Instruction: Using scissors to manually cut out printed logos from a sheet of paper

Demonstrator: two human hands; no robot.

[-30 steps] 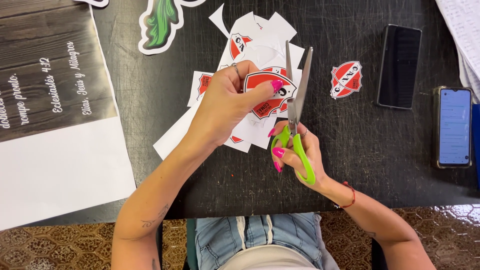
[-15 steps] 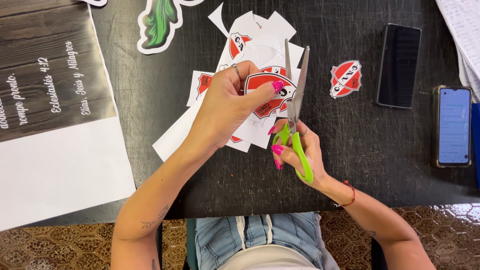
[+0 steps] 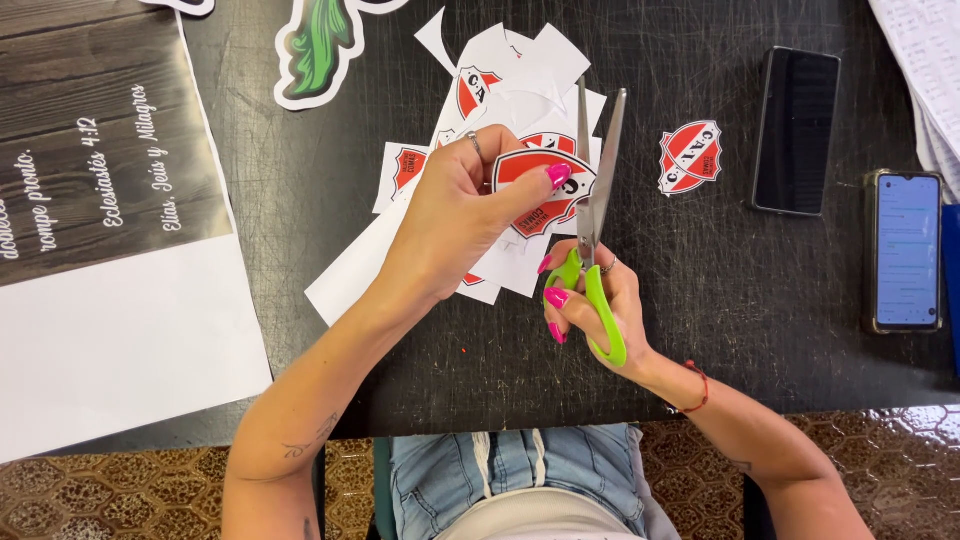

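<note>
At the far left of the black desk [image 3: 760, 330] lies a big sheet [image 3: 110, 250], dark wood-print above and plain white below, with pale lettering on the dark part. Just right of its top edge sits a cut-out green leaf sticker [image 3: 318, 45].

Near the middle, the left hand [image 3: 455, 215] has its grip closed on a red-and-white badge [image 3: 540, 180], thumb pressed on its face and fingers tucked beneath. The badge is held just above a loose heap of white scraps [image 3: 500, 75] (some carry the same red badge print).

Touching the badge's right edge are the scissors [image 3: 595, 190], blades parted and pointing away from the person, the paper between them. The right hand [image 3: 590, 305] has its grip wrapped through the green handles.

Further right, apart from the heap, a finished badge sticker [image 3: 690, 157] lies flat. Beside it rests a dark phone [image 3: 797, 130], then a lit phone [image 3: 905, 250], and a stack of papers [image 3: 925, 60] at the top right corner.
</note>
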